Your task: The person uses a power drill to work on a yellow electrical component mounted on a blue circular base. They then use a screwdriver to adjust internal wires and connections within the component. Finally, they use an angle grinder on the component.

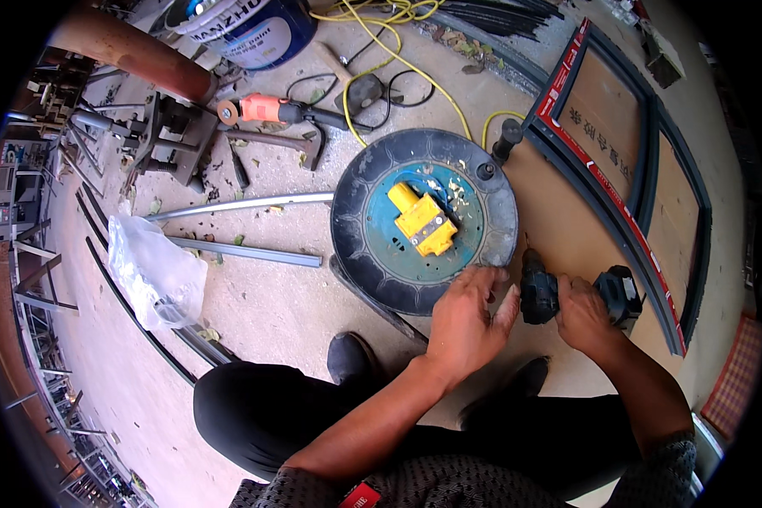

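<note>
**Gripping a cordless drill [539, 292] just right of a cable reel [379, 222]**

Bent over the floor in black trousers [271, 415], with knees apart on the near side of the reel. Wearing dark shoes [351, 357], planted between the knees and the reel's near edge.

Holding the left hand [472, 322] half open at the reel's near right rim, with fingers loosely bent; unable to tell from this angle whether the fingertips touch the rim. Wrapping the right hand [582, 313] firmly round the drill's grip, just right of the reel, with the chuck on the side toward it and the battery on the side away from it. Holding the drill over a brown sheet [557, 203] extending along the reel's right side.

Looking down onto the reel's blue-green centre, with a yellow block [426, 224] set on it. Flanked to the right of the reel by a dark curved frame with a red edge strip [603, 180]; to its left by two pale metal strips [254, 251] with ends near the rim, and, well apart from it, by a clear plastic bag [157, 271].

Looking past the reel's far left side to a hammer-like tool [311, 148], an orange-and-black angle grinder [267, 108] and a mallet [364, 91]; farther beyond the reel, to a blue-and-white bucket [267, 38].
</note>
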Tool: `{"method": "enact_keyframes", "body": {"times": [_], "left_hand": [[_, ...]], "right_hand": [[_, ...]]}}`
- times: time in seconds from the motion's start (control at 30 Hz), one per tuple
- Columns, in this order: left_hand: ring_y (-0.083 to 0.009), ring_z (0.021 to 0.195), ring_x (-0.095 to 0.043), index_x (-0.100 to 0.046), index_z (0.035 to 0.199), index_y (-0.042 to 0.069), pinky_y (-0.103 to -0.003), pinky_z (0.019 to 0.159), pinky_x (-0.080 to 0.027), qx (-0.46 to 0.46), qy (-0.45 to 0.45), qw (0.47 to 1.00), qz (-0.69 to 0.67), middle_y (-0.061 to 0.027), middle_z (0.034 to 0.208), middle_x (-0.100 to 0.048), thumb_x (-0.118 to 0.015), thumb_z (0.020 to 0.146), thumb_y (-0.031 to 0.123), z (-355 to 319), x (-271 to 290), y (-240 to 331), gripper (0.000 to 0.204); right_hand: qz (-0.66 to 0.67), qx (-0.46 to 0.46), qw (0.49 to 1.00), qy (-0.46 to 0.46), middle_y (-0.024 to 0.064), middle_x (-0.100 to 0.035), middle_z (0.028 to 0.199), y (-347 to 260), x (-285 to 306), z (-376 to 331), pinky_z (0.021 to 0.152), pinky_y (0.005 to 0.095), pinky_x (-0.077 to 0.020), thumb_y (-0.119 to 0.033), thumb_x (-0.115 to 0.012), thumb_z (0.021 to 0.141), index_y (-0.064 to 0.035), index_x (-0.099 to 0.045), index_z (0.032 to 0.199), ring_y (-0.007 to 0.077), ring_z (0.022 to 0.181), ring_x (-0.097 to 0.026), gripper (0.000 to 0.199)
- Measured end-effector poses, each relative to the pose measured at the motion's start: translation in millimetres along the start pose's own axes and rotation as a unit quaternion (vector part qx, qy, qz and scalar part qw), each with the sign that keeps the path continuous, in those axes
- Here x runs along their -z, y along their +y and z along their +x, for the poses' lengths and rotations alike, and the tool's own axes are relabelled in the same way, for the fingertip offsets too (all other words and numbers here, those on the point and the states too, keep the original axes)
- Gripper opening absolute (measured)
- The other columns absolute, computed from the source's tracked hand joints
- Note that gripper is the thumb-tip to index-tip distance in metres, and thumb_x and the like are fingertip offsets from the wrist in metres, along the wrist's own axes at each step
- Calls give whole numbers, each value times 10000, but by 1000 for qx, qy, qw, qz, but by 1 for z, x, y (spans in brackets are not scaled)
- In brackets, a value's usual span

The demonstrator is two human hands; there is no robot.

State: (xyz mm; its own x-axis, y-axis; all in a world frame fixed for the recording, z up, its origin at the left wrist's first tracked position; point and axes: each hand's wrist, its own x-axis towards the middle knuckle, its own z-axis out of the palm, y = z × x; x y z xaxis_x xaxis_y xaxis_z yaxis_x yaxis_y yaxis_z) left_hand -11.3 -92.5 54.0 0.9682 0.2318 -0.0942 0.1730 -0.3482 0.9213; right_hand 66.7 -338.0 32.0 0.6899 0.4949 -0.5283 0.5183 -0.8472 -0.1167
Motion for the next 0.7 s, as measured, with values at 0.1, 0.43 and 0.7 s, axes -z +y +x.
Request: {"method": "enact_keyframes", "body": {"times": [0.1,0.43,0.7], "left_hand": [[-335,787,-662,-666,1038,11,-402,720,-540,-23,10,1000,9,-174,909,-659,-742,895,123,3,2,1,196],[-333,793,-650,-668,1035,23,-405,704,-539,-21,-17,1000,9,-158,914,-645,-742,888,138,-3,3,0,200],[-379,914,-669,-666,1069,4,-444,790,-552,-39,-29,999,-9,-188,992,-659,-722,905,173,2,11,4,242]], "right_hand": [[-4,31,999,25,312,-605,1075,5,-31,-2,929,519,-503,17,-658,776,59,-525,1188,471,1037,-618,435],[118,9,987,-109,359,-560,1243,19,-81,-3,1005,539,-488,-5,-699,731,74,-421,1349,513,1181,-569,682],[253,74,959,-103,269,-561,1354,28,-97,13,1067,495,-466,-99,-752,776,-29,-431,1445,453,1287,-553,746]]}}
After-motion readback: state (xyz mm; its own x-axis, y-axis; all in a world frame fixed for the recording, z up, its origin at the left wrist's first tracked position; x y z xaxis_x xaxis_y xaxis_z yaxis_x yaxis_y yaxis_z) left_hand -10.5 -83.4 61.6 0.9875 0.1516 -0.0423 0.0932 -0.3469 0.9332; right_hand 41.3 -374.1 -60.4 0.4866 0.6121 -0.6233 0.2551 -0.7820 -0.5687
